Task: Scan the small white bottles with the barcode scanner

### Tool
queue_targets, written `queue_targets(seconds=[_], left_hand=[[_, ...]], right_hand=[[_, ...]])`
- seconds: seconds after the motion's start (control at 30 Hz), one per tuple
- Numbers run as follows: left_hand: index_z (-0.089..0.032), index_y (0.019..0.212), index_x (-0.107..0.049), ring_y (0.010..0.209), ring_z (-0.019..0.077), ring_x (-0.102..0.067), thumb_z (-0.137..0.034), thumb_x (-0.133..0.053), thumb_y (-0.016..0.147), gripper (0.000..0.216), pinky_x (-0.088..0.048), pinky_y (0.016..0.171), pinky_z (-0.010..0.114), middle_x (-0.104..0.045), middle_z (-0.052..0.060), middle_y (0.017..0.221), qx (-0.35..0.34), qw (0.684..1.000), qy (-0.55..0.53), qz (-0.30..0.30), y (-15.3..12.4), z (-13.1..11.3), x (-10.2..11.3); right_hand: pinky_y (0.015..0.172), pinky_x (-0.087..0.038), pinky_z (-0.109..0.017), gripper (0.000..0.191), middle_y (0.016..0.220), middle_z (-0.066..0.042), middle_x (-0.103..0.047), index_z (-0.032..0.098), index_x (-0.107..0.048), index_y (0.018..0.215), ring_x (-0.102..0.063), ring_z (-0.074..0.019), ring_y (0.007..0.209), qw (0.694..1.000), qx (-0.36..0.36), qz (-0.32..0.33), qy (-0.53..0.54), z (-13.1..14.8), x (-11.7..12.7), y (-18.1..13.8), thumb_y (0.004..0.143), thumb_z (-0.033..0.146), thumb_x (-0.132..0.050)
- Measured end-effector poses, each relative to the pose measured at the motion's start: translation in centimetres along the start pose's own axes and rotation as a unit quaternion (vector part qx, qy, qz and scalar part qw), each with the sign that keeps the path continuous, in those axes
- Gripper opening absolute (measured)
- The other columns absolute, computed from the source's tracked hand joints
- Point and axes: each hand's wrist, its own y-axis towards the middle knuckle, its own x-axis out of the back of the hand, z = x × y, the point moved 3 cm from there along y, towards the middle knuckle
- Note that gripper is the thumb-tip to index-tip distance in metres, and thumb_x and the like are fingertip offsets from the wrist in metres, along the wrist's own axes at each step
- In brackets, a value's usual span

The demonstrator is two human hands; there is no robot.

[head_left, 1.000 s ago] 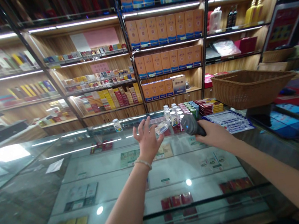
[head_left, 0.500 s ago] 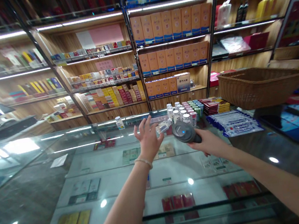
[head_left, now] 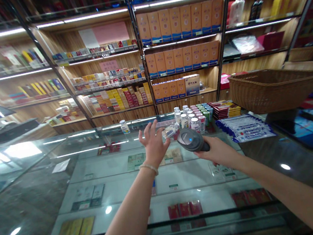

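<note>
The left hand [head_left: 153, 146] is holding a small clear bottle [head_left: 170, 131] at its near end, beside the thumb, with the other fingers spreading apart; exactly which fingers are pressing on it is hard to make out. The bottle is tilting sideways, its cap end pointing right toward a cluster of white-capped bottles [head_left: 184, 120]. The right hand [head_left: 216, 151] is gripping the handle of a dark scanner [head_left: 190, 140], whose head, showing a blue light, is pointing toward the held bottle from just right of it. The scanner is standing between the right hand and the bottle, near the front of the cluster.

Another bottle [head_left: 124, 127] is standing alone, left beyond the left hand. Right of the cluster, small colourful cylinders [head_left: 206, 114] are standing in rows, next to stacked red and yellow packs [head_left: 226, 110]. Blue-and-white packets [head_left: 244, 128] are lying nearer, with a wicker basket [head_left: 276, 91] sitting behind them on the right. All the bottles are appearing above a glass counter [head_left: 123, 212].
</note>
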Motion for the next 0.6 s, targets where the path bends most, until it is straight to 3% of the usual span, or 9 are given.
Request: queue_targets(seconds=[0.27, 0.47, 0.6], left_hand=[[-0.026, 0.111, -0.07, 0.147, 0.0352, -0.04, -0.032, -0.071, 0.081, 0.031, -0.012, 0.125, 0.062, -0.05, 0.009, 0.158, 0.01, 1.0, 0.001, 0.004, 0.03, 0.09, -0.21], [-0.026, 0.112, -0.069, 0.147, 0.0356, -0.04, -0.034, -0.071, 0.083, 0.031, -0.013, 0.124, 0.062, -0.051, 0.01, 0.157, 0.002, 1.0, -0.002, 0.0, -0.04, 0.02, -0.04], [-0.027, 0.111, -0.07, 0.147, 0.0356, -0.04, -0.035, -0.07, 0.083, 0.029, -0.012, 0.124, 0.063, -0.051, 0.009, 0.157, -0.001, 1.0, -0.003, -0.007, -0.08, 0.14, -0.27]], right_hand=[[0.046, -0.042, -0.024, 0.018, 0.074, -0.003, -0.073, 0.019, -0.069, 0.096, -0.057, -0.0135, 0.043, 1.0, -0.008, 0.001, -0.018, 0.04, 0.06, 0.02, 0.08, 0.027, -0.066], [0.046, -0.041, -0.022, 0.023, 0.078, -0.002, -0.073, 0.019, -0.069, 0.103, -0.056, -0.0117, 0.045, 1.0, -0.008, -0.016, 0.02, -0.01, 0.34, -0.03, 0.081, 0.025, -0.064], [0.052, -0.043, -0.024, 0.03, 0.082, -0.003, -0.074, 0.02, -0.068, 0.112, -0.062, -0.0154, 0.054, 1.0, 0.002, -0.022, 0.001, 0.35, 0.48, -0.12, 0.082, 0.025, -0.064]])
